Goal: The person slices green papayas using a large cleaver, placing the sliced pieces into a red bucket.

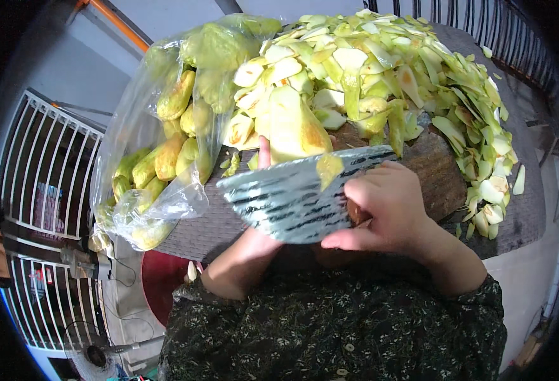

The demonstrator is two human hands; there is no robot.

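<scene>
"Tapering pale-green fruit (289, 120) with a yellow-orange patch low on one side: where does it sit?"

"At the near-left edge of the broad heap of green and whitish peelings (368, 70), my landmark. Both are over the grey desk (193, 240)."

"And the hands?"

"The right hand (393, 203), on the near side of the heap, is wrapped around the brown handle of a wide, wet, shiny metal cleaver (279, 200). The left hand (265, 153) has one digit along the fruit's left flank. The blade hides most of the rest, so I cannot tell how tightly it grips."

"How far along is this fruit?"

"Partly done, I'd judge. Its upward face is pale and looks pared, while the yellow-orange patch looks like skin left on. A thin yellow scrap (329, 170) clings to the blade."

"And overall?"

"Plenty seems finished, going by the heap, which also spreads around the rough brown wooden block (435, 168) on its near side. Whether any pared fruit lies among the peelings, I can't tell."

"What's left?"

"Left of the heap, the clear plastic bag (187, 206) holds many yellow-green whole fruits (176, 95), skins on. Those look untouched, so a good share of the work appears to remain."
</scene>
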